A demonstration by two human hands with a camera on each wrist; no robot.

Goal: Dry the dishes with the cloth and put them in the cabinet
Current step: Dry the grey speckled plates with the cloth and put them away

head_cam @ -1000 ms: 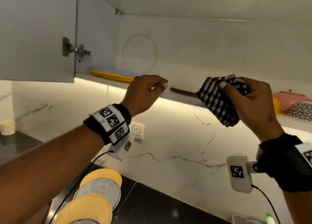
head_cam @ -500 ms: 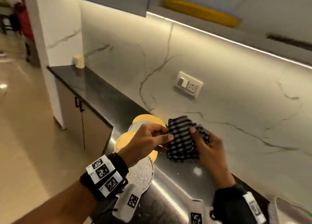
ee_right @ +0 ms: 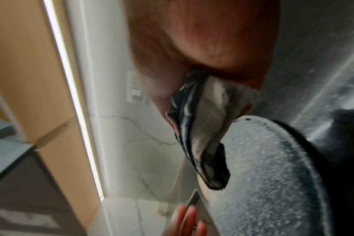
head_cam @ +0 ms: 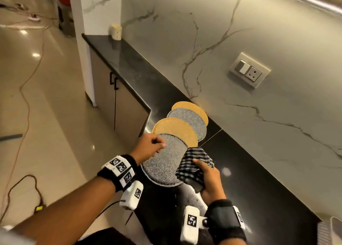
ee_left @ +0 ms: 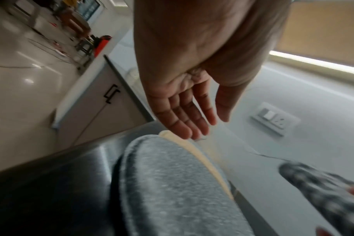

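Several round plates lie overlapping in a row on the black counter (head_cam: 249,170), alternating grey and yellow. The nearest grey speckled plate (head_cam: 162,167) (ee_left: 172,183) (ee_right: 262,167) partly covers a yellow plate (head_cam: 175,128). My left hand (head_cam: 153,146) (ee_left: 192,127) hovers over the left far edge of that grey plate with relaxed fingers, holding nothing. My right hand (head_cam: 207,176) grips the bunched black-and-white checked cloth (head_cam: 194,161) (ee_right: 202,127) at the plate's right edge. The upper cabinet is out of view.
A marble wall with a switch and socket (head_cam: 249,71) backs the counter. A small cup (head_cam: 116,32) stands at the counter's far end. Lower cabinet doors (head_cam: 125,104) and a floor with cables lie to the left. A white object (head_cam: 331,230) shows at the bottom right.
My view dropped from the open upper cabinet to the counter. Both hands came down from shelf height to the nearest grey plate, the right still holding the cloth.
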